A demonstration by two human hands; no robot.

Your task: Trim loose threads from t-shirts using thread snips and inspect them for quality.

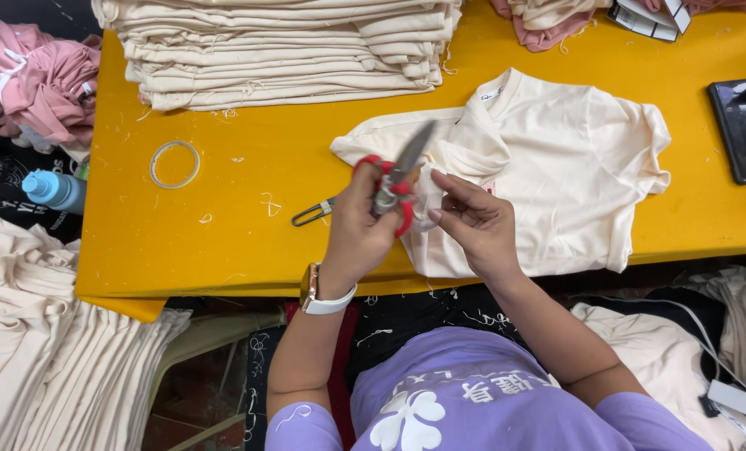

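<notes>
A cream T-shirt (pixel 556 167) lies spread on the yellow table (pixel 222 225). My left hand (pixel 358 234), with a white-strapped watch on the wrist, holds red-handled scissors (pixel 399 179) whose blades point up and away over the shirt's left sleeve. My right hand (pixel 471 224) pinches a fold of the shirt's fabric right beside the scissors. A small metal thread snip (pixel 310 215) lies on the table just left of my left hand.
A tall stack of folded cream garments (pixel 281 50) sits at the table's back. A thin ring (pixel 174 164) lies left of centre. A dark phone (pixel 744 129) rests at the right edge. Pink clothes (pixel 35 79), a blue bottle (pixel 51 190) and cream piles (pixel 47 359) lie left.
</notes>
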